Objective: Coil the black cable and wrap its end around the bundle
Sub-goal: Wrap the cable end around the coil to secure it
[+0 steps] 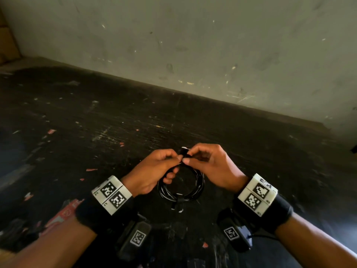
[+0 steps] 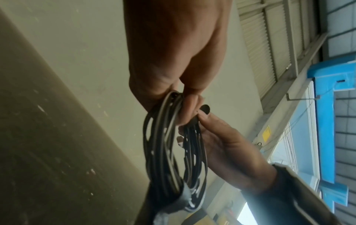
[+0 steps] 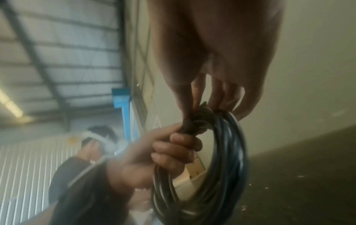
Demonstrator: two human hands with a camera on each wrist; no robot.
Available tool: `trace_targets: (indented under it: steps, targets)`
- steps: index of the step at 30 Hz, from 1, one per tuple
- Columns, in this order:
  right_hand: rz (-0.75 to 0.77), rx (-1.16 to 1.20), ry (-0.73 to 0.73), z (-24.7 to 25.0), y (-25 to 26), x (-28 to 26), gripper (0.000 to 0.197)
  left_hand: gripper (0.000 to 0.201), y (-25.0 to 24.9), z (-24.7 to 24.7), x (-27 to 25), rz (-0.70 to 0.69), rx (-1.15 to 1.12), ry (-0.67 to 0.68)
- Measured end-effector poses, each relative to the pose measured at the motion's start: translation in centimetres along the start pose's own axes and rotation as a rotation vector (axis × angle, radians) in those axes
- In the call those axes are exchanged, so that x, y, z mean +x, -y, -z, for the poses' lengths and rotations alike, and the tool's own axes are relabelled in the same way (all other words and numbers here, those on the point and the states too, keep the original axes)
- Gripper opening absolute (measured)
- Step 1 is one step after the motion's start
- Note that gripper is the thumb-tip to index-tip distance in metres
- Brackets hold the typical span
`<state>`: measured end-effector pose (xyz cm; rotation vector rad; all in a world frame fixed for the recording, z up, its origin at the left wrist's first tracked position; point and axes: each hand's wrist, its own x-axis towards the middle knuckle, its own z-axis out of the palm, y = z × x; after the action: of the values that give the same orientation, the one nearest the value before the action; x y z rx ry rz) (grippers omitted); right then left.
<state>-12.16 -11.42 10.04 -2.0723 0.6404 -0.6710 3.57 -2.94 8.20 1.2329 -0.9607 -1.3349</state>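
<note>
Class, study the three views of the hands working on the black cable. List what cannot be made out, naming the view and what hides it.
- Head view: where the black cable is pinched at the top of the coil, covered by the left hand and right hand.
- Right wrist view: the wrapped end at the top of the bundle, blurred and behind fingers.
- Left wrist view: the coil's bottom, cut off by the lower edge.
</note>
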Motion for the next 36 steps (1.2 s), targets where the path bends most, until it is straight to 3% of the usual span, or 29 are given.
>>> trace_targets:
  steps: [3, 9, 14, 21, 24, 29, 33, 36]
  targets:
    - [-0.056, 0.075, -0.028, -0.1, -0.3, 0.2, 0.005, 0.016, 0.3, 0.2, 0.2, 0.010, 0.032, -0.022]
    - [-0.001, -0.008, 0.001, -0.1, -0.7, 0.3, 0.009, 0.020, 0.6, 0.8, 0.3, 0.001, 0.167, 0.018]
    - [-0.044, -0.008, -0.020, 0.0, -1.3, 0.4, 0.012, 0.020, 0.3, 1.0, 0.8, -0.039, 0.294, 0.069]
    - [-0.171, 0.059, 0.037, 0.3, -2.6, 0.2, 0.024, 0.025, 1.1, 1.3, 2.6, -0.053, 0.445, 0.156]
    - [-0.325, 0.132, -0.006, 0.4, -3.9, 0.1, 0.021, 0.028, 1.9, 1.3, 3.6, -0.036, 0.467, 0.146]
    - [-0.557, 0.323, -0.196, 0.9, -7.8, -0.1, 0.014, 0.039, 4.8, 1.5, 5.4, 0.158, 0.280, -0.053]
    - [-0.733, 0.489, -0.309, 1.8, -10.2, -1.3, 0.013, 0.020, 7.3, 2.1, 5.8, 0.354, 0.005, -0.079]
    - [-0.832, 0.513, -0.353, 1.6, -12.4, -2.3, 0.010, 0.014, 9.1, 1.6, 6.6, 0.337, -0.083, -0.103]
